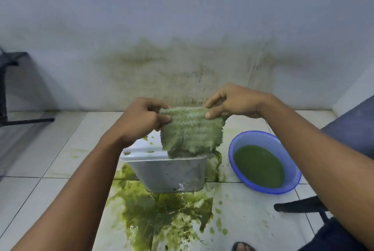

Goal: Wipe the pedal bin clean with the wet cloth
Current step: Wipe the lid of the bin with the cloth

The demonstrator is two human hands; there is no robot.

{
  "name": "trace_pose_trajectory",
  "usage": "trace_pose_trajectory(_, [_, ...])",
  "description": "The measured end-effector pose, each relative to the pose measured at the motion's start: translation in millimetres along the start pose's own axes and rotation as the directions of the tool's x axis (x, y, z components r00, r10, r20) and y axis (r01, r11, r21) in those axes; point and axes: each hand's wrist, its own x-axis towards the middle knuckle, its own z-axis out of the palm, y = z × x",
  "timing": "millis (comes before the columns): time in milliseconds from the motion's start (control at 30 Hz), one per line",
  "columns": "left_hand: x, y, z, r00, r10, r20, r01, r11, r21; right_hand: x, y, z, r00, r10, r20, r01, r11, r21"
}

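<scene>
both hands are raised over the bin. left hand (141, 117) pinches the upper left corner of the cloth (190, 131), thumb in front and fingers curled behind. right hand (232, 101) pinches the upper right corner the same way. the cloth hangs spread between them, wet-looking and stained green all over. its lower edge overlaps the top of the pedal bin (168, 174) in this view; cannot tell if it touches.

the pedal bin stands on the tiled floor (40, 149) right below the hands, grey body toward the camera, white lid (139, 149) spotted with green. a green puddle (162, 214) spreads on the floor from its near side. the blue basin (255, 133) sits just beside the bin on the right, with dark green liquid (259, 165) in it. the wall (182, 64) behind carries a greenish stain. a foot (241, 246) shows at the bottom edge.

likely step: spreading the cloth to pick a face before wiping. to do it well, the cloth probably wants folding into a flat pad, least-soiled face out. wiping should run from the lid down the body so drips fall on unwiped parts. this cloth looks loaded with green, so it may smear more than it lifts. the basin liquid looks just as dirty, so rinsing there would likely help little. one hand should steady the bin on the slick floor.
</scene>
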Motion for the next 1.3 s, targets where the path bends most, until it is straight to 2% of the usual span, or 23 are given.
trace_pose_trajectory(33, [11.4,-3.9,-1.1,0.998,0.001,-0.064,0.003,0.998,0.059,10.2,2.0,4.7,0.996,-0.012,-0.086,0.009,1.000,-0.029])
trace_pose_trajectory(100, [29.8,-13.7,7.0,0.978,0.058,-0.201,0.001,0.959,0.284,25.3,12.7,16.0,0.971,-0.035,-0.236,-0.002,0.988,-0.154])
trace_pose_trajectory(167, [37.5,-21.7,26.9,0.959,0.146,-0.245,-0.035,0.914,0.405,29.6,32.2,31.3,0.951,-0.064,-0.301,-0.011,0.970,-0.241])
trace_pose_trajectory(267, [37.9,-33.0,70.0,0.976,0.208,-0.059,-0.153,0.859,0.488,30.5,72.9,57.5,0.970,-0.087,-0.229,0.036,0.975,-0.219])
trace_pose_trajectory(333, [36.9,-44.6,97.8,0.981,0.177,0.075,-0.187,0.783,0.594,33.6,100.1,71.2,0.972,-0.110,-0.208,0.056,0.967,-0.249])
trace_pose_trajectory(467, [46.4,-68.6,123.6,0.977,0.159,0.138,-0.209,0.644,0.736,35.5,125.1,81.4,0.960,-0.160,-0.231,0.107,0.968,-0.226])
trace_pose_trajectory(600, [64.0,-66.6,125.1,0.976,0.145,0.164,-0.218,0.612,0.760,32.8,132.4,87.7,0.960,-0.155,-0.235,0.111,0.976,-0.189])
trace_pose_trajectory(767, [55.6,-81.0,103.1,0.963,0.195,0.184,-0.265,0.599,0.755,38.2,147.2,70.1,0.949,-0.166,-0.269,0.165,0.986,-0.027])
trace_pose_trajectory(900, [50.8,-96.3,77.2,0.984,0.151,0.095,-0.167,0.601,0.782,41.5,154.0,65.5,0.937,-0.150,-0.316,0.164,0.986,0.017])
trace_pose_trajectory(1033, [64.5,-77.4,103.0,0.993,0.090,0.080,-0.118,0.609,0.785,43.3,157.1,66.2,0.936,-0.149,-0.318,0.173,0.984,0.048])
trace_pose_trajectory(1167, [57.6,-67.0,126.0,0.968,0.179,0.176,-0.249,0.593,0.766,44.6,157.0,63.9,0.941,-0.131,-0.312,0.165,0.983,0.085])
trace_pose_trajectory(1233, [43.1,-77.1,119.3,0.932,0.260,0.253,-0.360,0.580,0.731,45.1,157.4,62.8,0.943,-0.133,-0.305,0.165,0.983,0.082])
trace_pose_trajectory(1300, [30.1,-89.9,103.6,0.917,0.294,0.271,-0.397,0.588,0.705,45.4,157.4,61.7,0.946,-0.123,-0.300,0.155,0.984,0.085])
